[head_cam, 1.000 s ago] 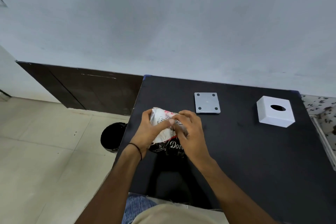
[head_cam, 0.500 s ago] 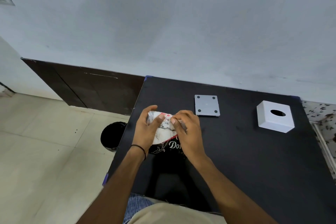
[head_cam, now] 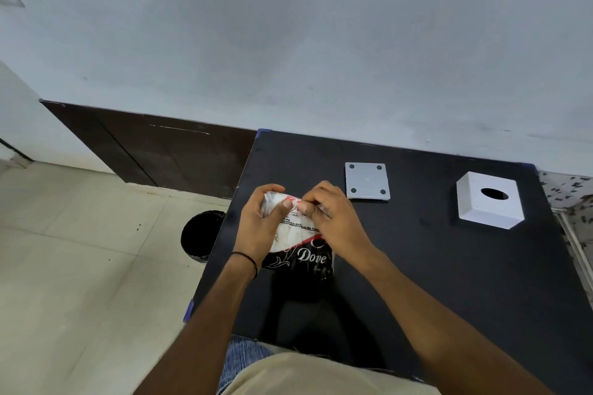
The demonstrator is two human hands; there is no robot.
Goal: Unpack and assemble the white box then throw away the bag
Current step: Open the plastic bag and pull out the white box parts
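Now pinching the Dove bag (head_cam: 300,242) tight at its top with left hand (head_cam: 260,221) and right hand (head_cam: 333,218) over the black table (head_cam: 449,282), risking a sudden rip that spills whatever sits inside.

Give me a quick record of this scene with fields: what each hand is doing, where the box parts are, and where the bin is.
left hand: gripping the bag's top left
right hand: pinching the bag's top right
bag: black and white, printed "Dove", held over the table
table: black top
flat plate: grey, four dark corner dots, lying beyond the hands
white box: far right, round hole on top, apart from the plate
bin: black, on the floor left of the table
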